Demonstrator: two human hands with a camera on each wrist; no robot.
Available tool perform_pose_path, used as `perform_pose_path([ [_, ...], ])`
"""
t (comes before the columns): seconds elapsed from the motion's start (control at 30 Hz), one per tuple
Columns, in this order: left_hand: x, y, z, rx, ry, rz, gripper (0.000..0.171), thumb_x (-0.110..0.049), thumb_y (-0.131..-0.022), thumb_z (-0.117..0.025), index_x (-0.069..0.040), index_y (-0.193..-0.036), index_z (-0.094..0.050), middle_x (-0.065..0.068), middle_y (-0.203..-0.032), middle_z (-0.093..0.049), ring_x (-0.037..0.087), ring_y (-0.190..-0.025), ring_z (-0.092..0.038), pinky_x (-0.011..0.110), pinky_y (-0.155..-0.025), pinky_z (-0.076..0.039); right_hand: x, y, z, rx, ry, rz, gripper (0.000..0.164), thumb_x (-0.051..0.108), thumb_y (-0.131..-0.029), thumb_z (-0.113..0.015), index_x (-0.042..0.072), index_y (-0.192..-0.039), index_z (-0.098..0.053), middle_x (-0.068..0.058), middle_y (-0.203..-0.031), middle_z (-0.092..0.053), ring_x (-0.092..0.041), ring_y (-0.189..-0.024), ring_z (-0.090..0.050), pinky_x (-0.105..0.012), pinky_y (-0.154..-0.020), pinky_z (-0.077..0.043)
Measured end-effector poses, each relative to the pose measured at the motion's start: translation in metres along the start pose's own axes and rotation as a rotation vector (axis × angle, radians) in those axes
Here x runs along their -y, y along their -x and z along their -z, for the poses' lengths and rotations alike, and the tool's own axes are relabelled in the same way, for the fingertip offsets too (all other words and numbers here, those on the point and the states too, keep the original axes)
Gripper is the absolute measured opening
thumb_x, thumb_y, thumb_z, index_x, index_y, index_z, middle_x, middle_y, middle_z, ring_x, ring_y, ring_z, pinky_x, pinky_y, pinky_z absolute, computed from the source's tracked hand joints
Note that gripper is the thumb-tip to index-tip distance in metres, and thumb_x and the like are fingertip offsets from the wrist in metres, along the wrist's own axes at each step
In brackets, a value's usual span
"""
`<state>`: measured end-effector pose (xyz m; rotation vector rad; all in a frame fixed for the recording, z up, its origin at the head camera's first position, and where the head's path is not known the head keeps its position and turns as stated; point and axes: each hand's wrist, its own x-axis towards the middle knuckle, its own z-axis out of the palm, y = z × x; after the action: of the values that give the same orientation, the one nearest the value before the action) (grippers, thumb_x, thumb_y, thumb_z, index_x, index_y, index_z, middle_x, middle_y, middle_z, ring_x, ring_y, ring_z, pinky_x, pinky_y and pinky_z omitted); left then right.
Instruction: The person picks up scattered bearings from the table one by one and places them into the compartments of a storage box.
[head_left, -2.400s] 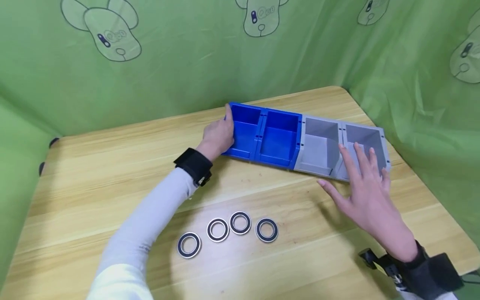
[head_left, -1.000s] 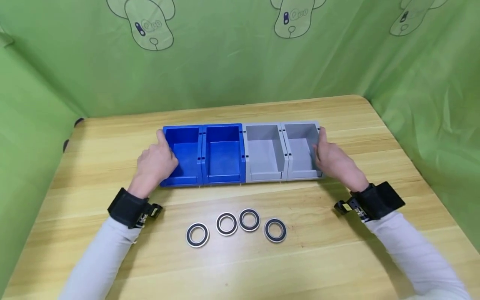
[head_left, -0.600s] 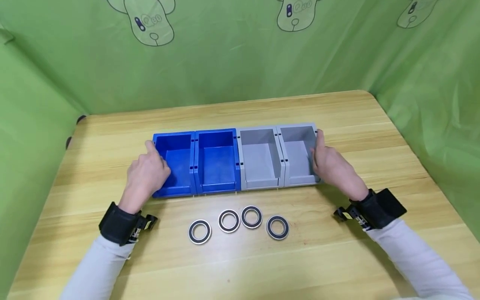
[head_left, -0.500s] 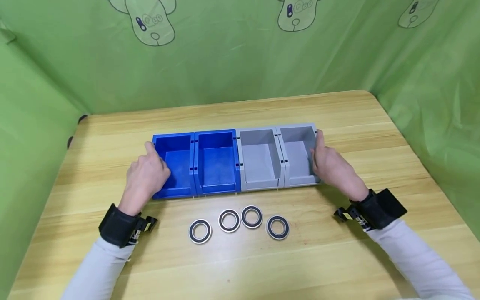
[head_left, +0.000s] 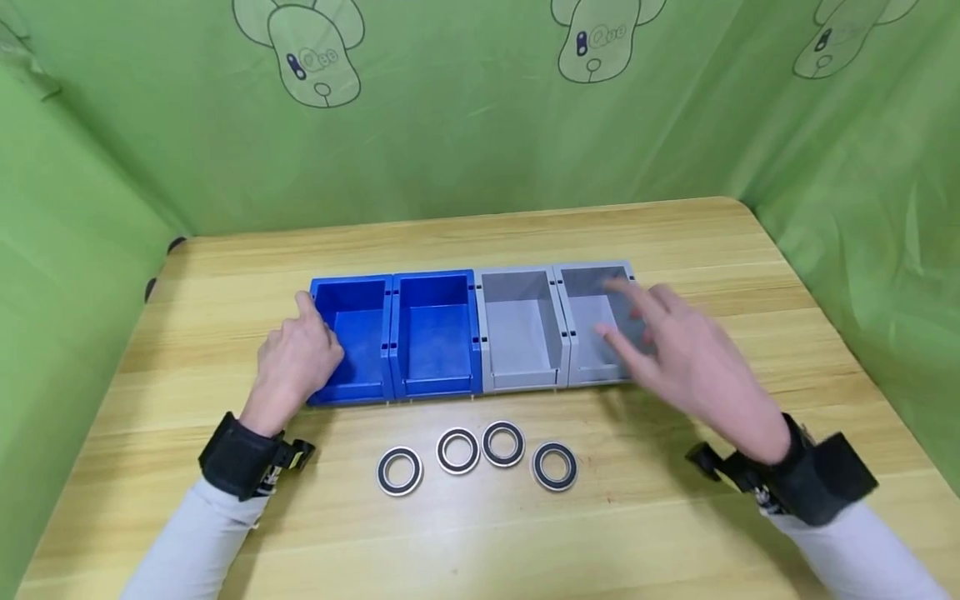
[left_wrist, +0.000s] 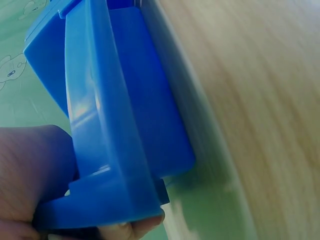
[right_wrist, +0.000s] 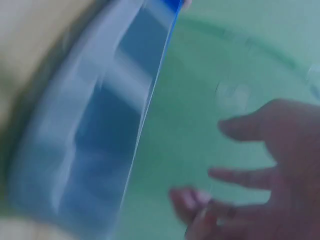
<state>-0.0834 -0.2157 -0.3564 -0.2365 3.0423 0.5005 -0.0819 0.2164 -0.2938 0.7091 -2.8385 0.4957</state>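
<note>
A row of joined storage bins lies across the table, two blue bins (head_left: 437, 333) on the left and two grey bins (head_left: 517, 333) on the right. My left hand (head_left: 294, 362) grips the outer wall of the leftmost blue bin; the left wrist view shows its fingers round the blue wall (left_wrist: 100, 110). Over the rightmost grey bin (head_left: 588, 358) hovers my right hand (head_left: 693, 358), fingers spread and holding nothing. In the right wrist view that hand (right_wrist: 270, 175) is apart from the blurred grey bin (right_wrist: 95, 130).
Several ball bearings with black seals lie in front of the bins, the leftmost bearing (head_left: 400, 471) and the rightmost bearing (head_left: 555, 466) among them. A green curtain (head_left: 465, 125) hangs behind and beside the wooden table (head_left: 450, 542).
Both hands held the bin row and it was straightened and drawn nearer from its slanted position. My right hand has since let go of the grey end; my left still grips the blue end.
</note>
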Motion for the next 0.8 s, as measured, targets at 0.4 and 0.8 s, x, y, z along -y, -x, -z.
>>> perform_pose_path([
  [0.4, 0.001, 0.001, -0.003, -0.006, -0.008, 0.007, 0.033, -0.016, -0.098, -0.042, 0.006, -0.121, -0.033, 0.018, -0.065, -0.053, 0.032, -0.05, -0.055, 0.037, -0.041, -0.037, 0.048, 0.055, -0.06, 0.388, -0.086, 0.232, 0.062, 0.062, -0.087, -0.071, 0.019, -0.131, -0.066, 0.001, -0.106, -0.062, 0.004, -0.059, -0.042, -0.017, -0.054, -0.04],
  [0.8, 0.002, 0.001, -0.006, -0.037, -0.009, 0.017, 0.033, -0.015, -0.098, -0.04, 0.006, -0.121, -0.034, 0.017, -0.063, -0.053, 0.033, -0.049, -0.054, 0.038, -0.041, -0.037, 0.05, 0.061, -0.078, 0.435, -0.129, 0.263, 0.042, 0.041, -0.088, -0.078, 0.009, -0.116, -0.071, 0.002, -0.099, -0.055, 0.002, -0.064, -0.042, -0.016, -0.055, -0.039],
])
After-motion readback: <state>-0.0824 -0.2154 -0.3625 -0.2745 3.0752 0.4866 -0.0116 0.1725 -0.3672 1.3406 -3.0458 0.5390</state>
